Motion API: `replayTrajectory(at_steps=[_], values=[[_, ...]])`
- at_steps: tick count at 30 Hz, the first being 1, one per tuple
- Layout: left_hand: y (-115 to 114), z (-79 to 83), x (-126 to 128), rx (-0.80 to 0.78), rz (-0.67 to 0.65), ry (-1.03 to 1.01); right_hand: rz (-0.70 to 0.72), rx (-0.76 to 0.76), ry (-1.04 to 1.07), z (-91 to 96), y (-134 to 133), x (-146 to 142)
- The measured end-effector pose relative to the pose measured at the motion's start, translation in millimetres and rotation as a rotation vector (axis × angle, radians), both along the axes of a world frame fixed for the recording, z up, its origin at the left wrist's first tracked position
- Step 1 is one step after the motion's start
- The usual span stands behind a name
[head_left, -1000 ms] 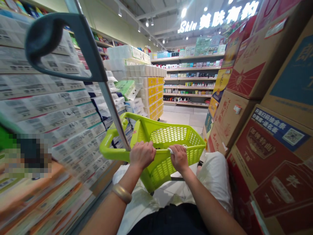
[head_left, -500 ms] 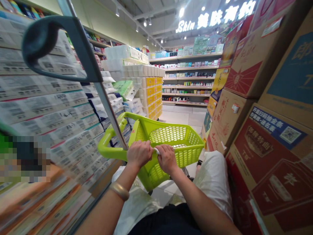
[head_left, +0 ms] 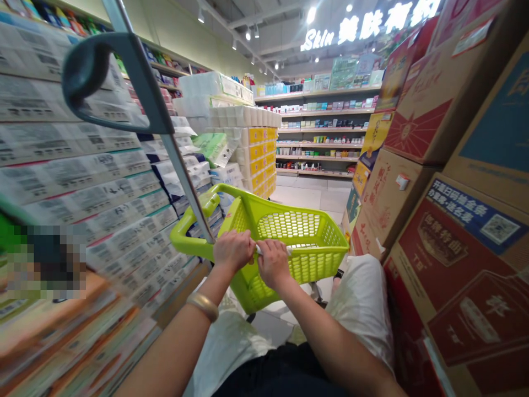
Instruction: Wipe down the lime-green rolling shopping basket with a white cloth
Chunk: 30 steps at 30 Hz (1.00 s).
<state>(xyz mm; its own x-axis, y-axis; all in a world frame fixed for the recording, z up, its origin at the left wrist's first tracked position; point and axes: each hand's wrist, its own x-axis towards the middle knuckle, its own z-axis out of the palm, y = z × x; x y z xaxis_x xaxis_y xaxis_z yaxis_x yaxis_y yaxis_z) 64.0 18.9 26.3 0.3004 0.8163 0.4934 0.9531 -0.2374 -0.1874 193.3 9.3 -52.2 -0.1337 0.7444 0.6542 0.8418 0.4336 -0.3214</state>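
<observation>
At the centre of the frame, the left hand (head_left: 233, 249) is clenched with its fingers curled over the near rim of a lime-green basket (head_left: 318, 252). Just beside it, to the right, the right hand (head_left: 273, 263) is closed around a small white wad (head_left: 259, 249), which shows on both sides of the fist; the hand sits at the same rim, though whether it also grips the plastic cannot be told. A gold-coloured bracelet (head_left: 203, 306) encircles the left wrist.

The basket occupies the middle of the frame, its lattice walls extending right, its rounded handle loop to the left. A metal pole (head_left: 188, 182) slants from the upper left down to that loop, bearing a dark grey grip (head_left: 155, 99).

Below the basket, the person's white trousers (head_left: 363, 309) flank a dark garment (head_left: 268, 375) at the bottom edge. Wrapped packs (head_left: 119, 165) are stacked along the left, printed cartons (head_left: 413, 190) along the right. Stocked shelves (head_left: 320, 113) stand at upper centre, below a lit sign (head_left: 372, 26) at upper right.
</observation>
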Motion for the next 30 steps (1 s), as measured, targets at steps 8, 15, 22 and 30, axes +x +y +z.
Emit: replayTrajectory(at_steps=[8,15,22,30], values=[[14,-0.4,-9,-0.007,0.007,-0.001,-0.070,0.010,-0.027,-19.3,1,53],[32,-1.0,-21,-0.014,0.027,0.035,-0.221,0.096,-0.009,-47.0,-2,115],[40,3.0,-32,-0.020,-0.004,0.049,-0.306,0.076,0.012,-50.8,-23,116],[6,-55.1,24,-0.051,-0.293,-0.137,-0.285,-0.046,-0.111,-23.2,-35,78]])
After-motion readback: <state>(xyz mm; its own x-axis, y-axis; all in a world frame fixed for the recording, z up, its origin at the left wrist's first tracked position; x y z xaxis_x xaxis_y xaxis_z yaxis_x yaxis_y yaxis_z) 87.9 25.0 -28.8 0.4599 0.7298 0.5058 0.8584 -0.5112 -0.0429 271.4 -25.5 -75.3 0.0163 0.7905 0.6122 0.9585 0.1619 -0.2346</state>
